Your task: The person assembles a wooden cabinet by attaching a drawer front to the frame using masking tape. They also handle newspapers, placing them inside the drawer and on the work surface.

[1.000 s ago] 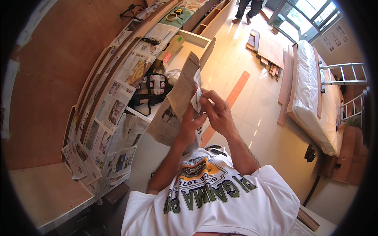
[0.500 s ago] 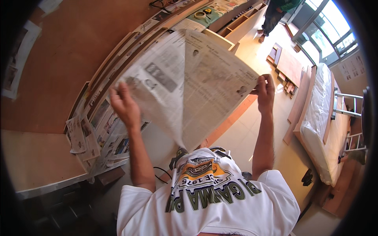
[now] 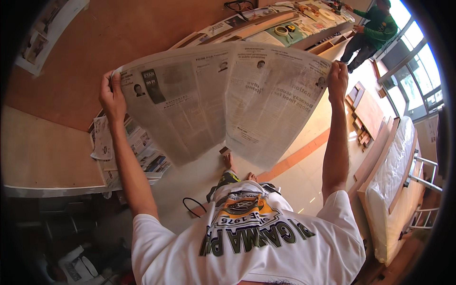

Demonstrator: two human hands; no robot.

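I see the left hand [image 3: 112,95] pinching the top left corner of a newspaper sheet [image 3: 223,99], fingers curled over its edge, while the right hand [image 3: 337,80] clamps the top right corner the same way. Both arms are stretched up and wide apart, so the sheet hangs fully opened between them, held in the air in front of the chest, with a centre fold running down the middle and the lower edge sagging to a point (the print reads mirrored on the right half, so light is coming through it). Below the paper I can make out bare feet [image 3: 236,168] on the pale floor [image 3: 304,180] and a white printed T-shirt [image 3: 247,242]. To the left, more newspapers [image 3: 126,147] are draped over the edge of a wooden panel [image 3: 42,152]. Beyond the sheet lies a long bench [image 3: 285,28] covered in paper, with a roll of tape [image 3: 282,30] on it. Another person in a green top [image 3: 373,23] stands near the bench's far end. A plastic-wrapped mattress [image 3: 394,185] leans at right.
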